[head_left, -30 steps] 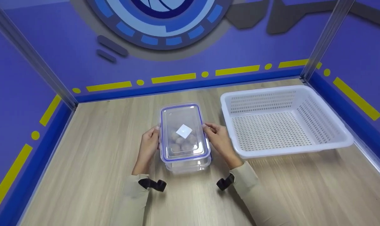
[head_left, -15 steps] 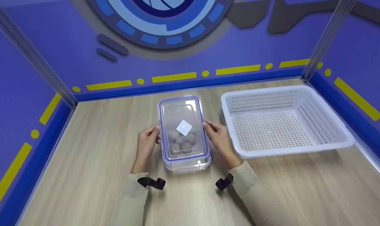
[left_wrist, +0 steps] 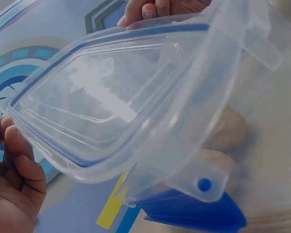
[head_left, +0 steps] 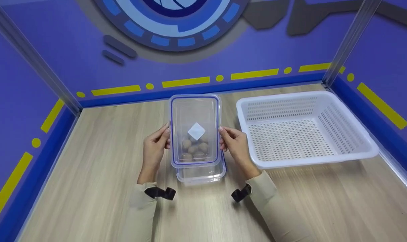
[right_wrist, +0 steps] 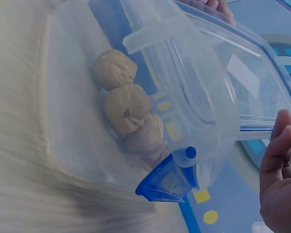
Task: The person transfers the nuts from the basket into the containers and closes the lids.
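Note:
A clear plastic lid (head_left: 196, 111) with a blue seal and a white diamond-shaped label is raised off a clear food container (head_left: 200, 177) on the table. My left hand (head_left: 153, 151) pinches the lid's left edge between thumb and fingers. On the opposite edge, my right hand (head_left: 236, 144) pinches it likewise. Several walnuts (right_wrist: 127, 108) lie inside the container, seen through the lid in the head view. The lid looks tilted, its far end higher. A blue clip (right_wrist: 169, 179) shows at the near end in both wrist views.
To the right stands a white perforated plastic basket (head_left: 292, 137) close to my right hand. Blue-purple walls (head_left: 176, 74) with yellow marks enclose the wooden table (head_left: 112, 151) at the back and both sides.
Both hands have raised and tipped the lid, moving it away from me. More of the container's near end is uncovered now. The basket has stayed in place.

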The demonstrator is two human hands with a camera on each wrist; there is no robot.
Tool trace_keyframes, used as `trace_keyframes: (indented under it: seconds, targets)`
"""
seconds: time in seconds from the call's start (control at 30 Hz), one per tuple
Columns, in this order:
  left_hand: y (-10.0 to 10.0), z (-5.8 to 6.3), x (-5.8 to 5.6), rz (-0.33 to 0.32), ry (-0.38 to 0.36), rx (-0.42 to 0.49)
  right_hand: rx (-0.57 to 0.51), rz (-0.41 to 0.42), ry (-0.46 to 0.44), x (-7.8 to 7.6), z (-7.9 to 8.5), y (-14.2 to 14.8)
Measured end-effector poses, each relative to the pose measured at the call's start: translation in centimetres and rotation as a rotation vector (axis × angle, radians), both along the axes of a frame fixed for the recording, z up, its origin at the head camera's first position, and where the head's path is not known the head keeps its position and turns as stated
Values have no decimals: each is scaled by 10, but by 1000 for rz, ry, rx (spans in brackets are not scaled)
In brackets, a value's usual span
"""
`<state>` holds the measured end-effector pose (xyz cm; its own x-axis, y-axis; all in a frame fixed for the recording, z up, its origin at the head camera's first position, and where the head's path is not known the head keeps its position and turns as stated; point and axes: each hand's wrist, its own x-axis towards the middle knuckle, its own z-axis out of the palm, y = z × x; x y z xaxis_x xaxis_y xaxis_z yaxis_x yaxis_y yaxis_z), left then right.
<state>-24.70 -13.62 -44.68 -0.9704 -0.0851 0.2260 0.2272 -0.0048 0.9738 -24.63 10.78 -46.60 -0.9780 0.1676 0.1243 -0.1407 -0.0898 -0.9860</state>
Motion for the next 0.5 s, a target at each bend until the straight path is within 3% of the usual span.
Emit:
trace_keyframes:
  seconds: [0.3, 0.5]
  targets:
    - [3, 5, 2, 2, 69, 34, -97, -21, 74, 3, 0, -2]
    - [3, 5, 2, 3, 108, 81, -178, 11, 73, 3, -1, -4]
